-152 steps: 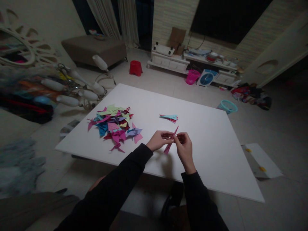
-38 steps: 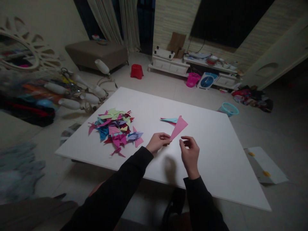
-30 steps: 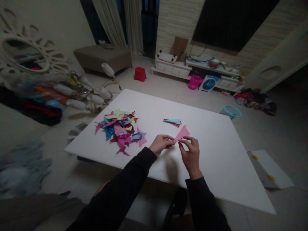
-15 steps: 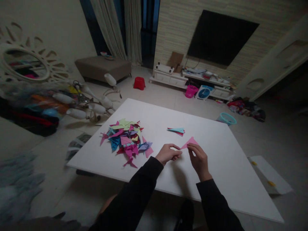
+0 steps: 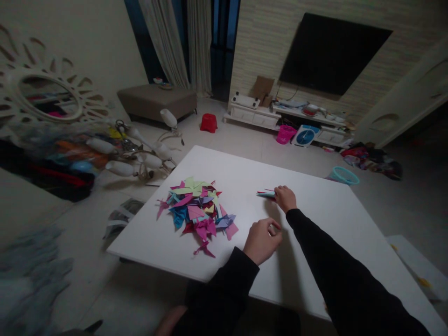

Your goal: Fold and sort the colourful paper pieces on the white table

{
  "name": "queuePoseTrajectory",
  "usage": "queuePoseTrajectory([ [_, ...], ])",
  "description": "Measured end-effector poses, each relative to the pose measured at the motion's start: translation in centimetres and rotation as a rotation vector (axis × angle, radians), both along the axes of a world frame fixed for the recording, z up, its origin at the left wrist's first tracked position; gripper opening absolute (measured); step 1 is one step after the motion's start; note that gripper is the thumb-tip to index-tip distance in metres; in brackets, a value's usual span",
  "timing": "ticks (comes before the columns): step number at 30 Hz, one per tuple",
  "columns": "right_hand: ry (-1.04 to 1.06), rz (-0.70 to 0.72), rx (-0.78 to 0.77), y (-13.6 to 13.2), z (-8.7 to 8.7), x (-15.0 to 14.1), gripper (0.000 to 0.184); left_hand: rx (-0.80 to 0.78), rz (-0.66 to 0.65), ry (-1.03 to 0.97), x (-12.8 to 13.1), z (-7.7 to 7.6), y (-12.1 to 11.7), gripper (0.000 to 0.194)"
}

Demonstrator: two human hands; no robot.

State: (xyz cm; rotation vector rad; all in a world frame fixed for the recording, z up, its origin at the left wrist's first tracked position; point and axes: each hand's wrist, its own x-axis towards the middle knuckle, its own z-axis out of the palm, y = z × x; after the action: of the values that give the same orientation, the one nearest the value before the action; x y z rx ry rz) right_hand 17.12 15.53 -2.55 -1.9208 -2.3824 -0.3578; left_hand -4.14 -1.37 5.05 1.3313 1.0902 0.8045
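Right hand (image 5: 285, 198): fingers resting on small stack of folded paper (image 5: 265, 193), grasp unclear. Left hand (image 5: 262, 240): loosely curled, apparently empty. Paper likely light, thin, creasable; pinch by edge.

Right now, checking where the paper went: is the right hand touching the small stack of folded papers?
Touching. The head view shows the right hand resting on the small stack, its fingers covering the stack's near end.

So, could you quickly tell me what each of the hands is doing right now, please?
Left hand: loosely curled above the white table; whether it holds anything cannot be told.
Right hand: reached out onto the small stack of folded papers, touching it.
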Motion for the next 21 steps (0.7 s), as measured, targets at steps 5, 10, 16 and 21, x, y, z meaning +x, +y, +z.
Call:
queuePoseTrajectory([
  [5,0.045,0.014,-0.05,0.9,-2.1,-1.4,0.021,0.056,0.02,0.057,0.2,-0.1,0.5,0.016],
  [10,0.099,-0.001,-0.053,-0.2,-2.1,-1.7,0.013,0.061,0.013,0.077,0.3,-0.1,0.5,0.015],
  [16,0.329,0.058,-0.114,-7.6,1.1,-2.2,0.009,0.081,0.014,0.036,0.3,0.6,0.0,0.014],
  [21,1.159,-0.045,-0.191,-17.5,4.7,-3.7,0.037,0.146,0.108,-0.007,1.0,0.6,-0.6,0.027],
])
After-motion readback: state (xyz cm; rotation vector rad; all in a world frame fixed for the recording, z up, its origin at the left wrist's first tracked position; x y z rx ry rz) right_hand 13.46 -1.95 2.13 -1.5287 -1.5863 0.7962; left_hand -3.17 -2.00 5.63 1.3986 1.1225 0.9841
